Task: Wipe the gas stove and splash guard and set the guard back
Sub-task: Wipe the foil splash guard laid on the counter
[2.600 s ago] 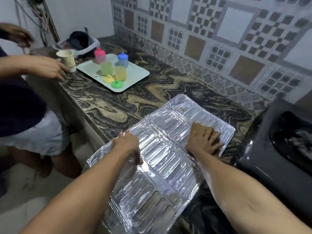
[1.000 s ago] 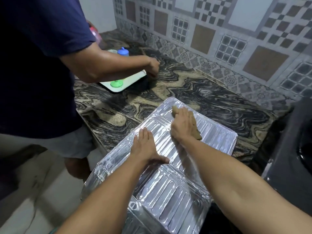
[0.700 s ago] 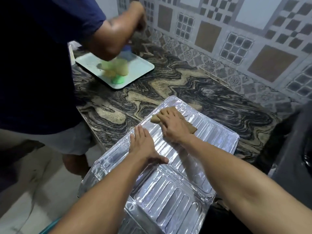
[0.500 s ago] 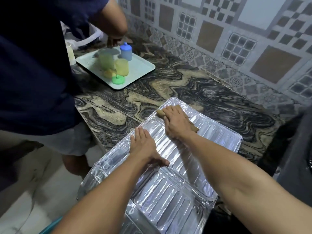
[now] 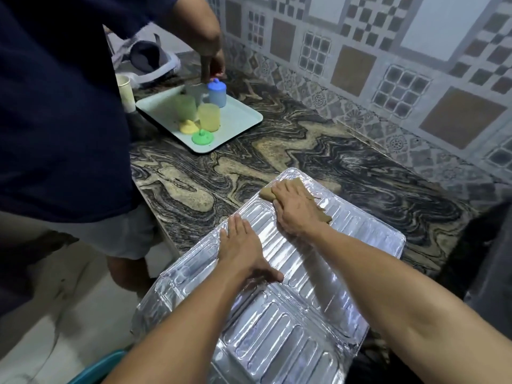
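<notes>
The silver foil splash guard [image 5: 291,322] lies unfolded and flat on the marble counter [image 5: 291,145], its near part hanging past the counter's front edge. My right hand [image 5: 295,209] presses a brown cloth [image 5: 267,192] flat against the guard's far left corner. My left hand [image 5: 241,250] rests palm down on the guard's middle panel, fingers spread, holding it still. A dark edge of the gas stove [image 5: 490,273] shows at the far right, mostly out of frame.
A person in a dark shirt [image 5: 61,106] stands at the left, one hand [image 5: 212,63] over a pale tray [image 5: 238,120] with coloured cups and lids. A paper cup [image 5: 126,91] stands beside it. The patterned tile wall [image 5: 388,65] runs behind.
My right hand slid the cloth from the guard's right side to its far left corner. My left hand moved slightly inward. The other person stepped in and reached over the tray.
</notes>
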Demonstrator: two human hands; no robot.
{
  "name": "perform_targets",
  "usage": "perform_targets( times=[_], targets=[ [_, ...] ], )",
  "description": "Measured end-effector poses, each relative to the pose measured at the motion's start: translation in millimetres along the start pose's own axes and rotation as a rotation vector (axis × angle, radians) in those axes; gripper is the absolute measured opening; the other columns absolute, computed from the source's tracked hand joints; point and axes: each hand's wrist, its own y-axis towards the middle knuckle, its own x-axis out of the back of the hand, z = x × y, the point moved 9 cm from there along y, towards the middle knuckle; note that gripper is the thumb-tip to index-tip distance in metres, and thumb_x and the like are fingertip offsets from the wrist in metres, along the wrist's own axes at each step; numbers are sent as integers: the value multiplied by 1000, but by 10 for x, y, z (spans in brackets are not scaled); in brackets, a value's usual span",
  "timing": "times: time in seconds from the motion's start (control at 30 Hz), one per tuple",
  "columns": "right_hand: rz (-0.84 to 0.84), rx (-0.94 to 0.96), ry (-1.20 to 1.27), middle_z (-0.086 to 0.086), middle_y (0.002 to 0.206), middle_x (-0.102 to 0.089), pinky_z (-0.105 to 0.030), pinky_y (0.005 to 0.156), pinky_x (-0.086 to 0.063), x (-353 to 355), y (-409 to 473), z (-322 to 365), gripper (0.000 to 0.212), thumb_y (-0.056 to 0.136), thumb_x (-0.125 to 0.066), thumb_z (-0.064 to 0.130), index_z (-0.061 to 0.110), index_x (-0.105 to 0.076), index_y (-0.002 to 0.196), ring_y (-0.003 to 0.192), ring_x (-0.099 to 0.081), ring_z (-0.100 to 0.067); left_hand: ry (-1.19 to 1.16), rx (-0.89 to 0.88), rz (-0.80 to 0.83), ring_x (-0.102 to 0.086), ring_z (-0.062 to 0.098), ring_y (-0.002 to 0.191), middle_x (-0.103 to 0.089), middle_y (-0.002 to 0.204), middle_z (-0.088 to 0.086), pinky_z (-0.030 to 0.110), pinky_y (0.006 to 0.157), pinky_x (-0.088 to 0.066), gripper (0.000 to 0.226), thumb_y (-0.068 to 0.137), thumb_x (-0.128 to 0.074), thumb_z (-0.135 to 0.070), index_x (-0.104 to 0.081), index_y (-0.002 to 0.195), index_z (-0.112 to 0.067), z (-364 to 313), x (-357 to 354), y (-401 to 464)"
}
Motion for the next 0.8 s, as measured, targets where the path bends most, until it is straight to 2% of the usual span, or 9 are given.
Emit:
perform_targets(
  times=[0.1, 0.17, 0.3, 0.4, 0.47, 0.57, 0.7, 0.8],
  targets=[
    [-11, -22, -25, -7, 142, -47, -44, 116, -22, 15, 116, -82, 42, 100, -25, 32, 17, -44, 135, 132, -38, -25, 18, 20, 17, 21, 37, 146, 25, 156, 24, 51, 120, 4, 158, 50, -71, -80, 19, 148, 4, -18, -1, 28],
    [-16, -108, -8, -7, 137, -50, -45, 114, -23, 15, 216, -179, 39, 100, -24, 31, 17, -45, 130, 127, -40, -25, 34, 27, 31, 21, 37, 146, 25, 156, 24, 51, 120, 3, 158, 50, -72, -80, 20, 148, 4, -34, -3, 35],
    [2, -271, 37, -10, 154, -33, -48, 120, -9, -31, 311, -309, 45, 102, -26, 27, 13, -34, 144, 145, -22, -27, 31, 35, 24, 20, 38, 146, 25, 156, 24, 50, 120, 4, 157, 51, -71, -80, 19, 148, 4, -24, 8, 28],
    [-64, -404, -10, -12, 152, -35, -48, 119, -9, 72, 169, -457, 48, 94, -38, 14, 11, -36, 143, 144, -23, -29, 32, 33, 25, 19, 38, 146, 24, 156, 25, 50, 120, 3, 156, 52, -71, -80, 19, 148, 5, -34, 3, 24],
    [-112, -526, -42, -13, 153, -32, -47, 119, -7, 146, -68, -673, 53, 92, -39, 12, 9, -33, 144, 143, -23, -31, 39, 32, 28, 18, 39, 146, 23, 156, 25, 51, 120, 2, 156, 52, -71, -80, 19, 148, 5, -33, 9, 25],
    [-110, -665, -26, -12, 161, -16, -44, 119, 1, 177, -457, -928, 58, 97, -34, 16, 10, -18, 152, 149, -8, -29, 46, 18, 30, 17, 40, 146, 22, 156, 26, 52, 120, 2, 156, 52, -71, -79, 18, 148, 6, -29, 19, 37],
    [-85, -782, -56, -9, 162, -10, -47, 120, -2, 205, -868, -1120, 60, 97, -35, 19, 11, -14, 153, 150, -5, -29, 79, -8, 34, 16, 41, 146, 20, 156, 27, 52, 120, -1, 155, 53, -71, -79, 16, 148, 7, -77, 43, 19],
    [-128, -995, 10, -8, 162, -14, -48, 119, -4, 253, -1247, -1297, 61, 97, -39, 22, 10, -18, 153, 149, -5, -30, 94, -12, 35, 15, 41, 146, 20, 156, 27, 53, 120, -2, 155, 53, -70, -80, 15, 148, 8, -75, 49, 21]
  ],
)
